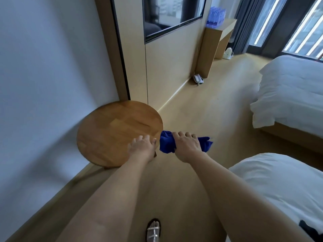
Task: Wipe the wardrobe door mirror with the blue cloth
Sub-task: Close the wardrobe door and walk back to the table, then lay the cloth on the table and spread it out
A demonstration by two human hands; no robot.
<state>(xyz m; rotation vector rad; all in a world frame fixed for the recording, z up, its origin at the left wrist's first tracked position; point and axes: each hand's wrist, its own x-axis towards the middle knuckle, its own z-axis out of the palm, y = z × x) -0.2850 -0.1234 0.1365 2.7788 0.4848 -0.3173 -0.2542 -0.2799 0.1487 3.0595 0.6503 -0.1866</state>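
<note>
Blue cloth (167,142): bunched, gripped in the right hand (187,145) with fingers curled over it, both ends sticking out, held above the floor just beside the round wooden worktop (111,130). Left hand (142,147): fingers spread and relaxed over the worktop's near edge, holding nothing. Surroundings: two white beds (288,95) at right, a dark screen (171,16) on the wood-panelled wall.

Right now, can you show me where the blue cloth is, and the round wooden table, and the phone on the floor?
blue cloth (167,143): head view, on the bunched end sticking out of the right hand.
round wooden table (111,128): head view, middle of its bare top.
phone (198,78): head view, on its body, by the wall.
</note>
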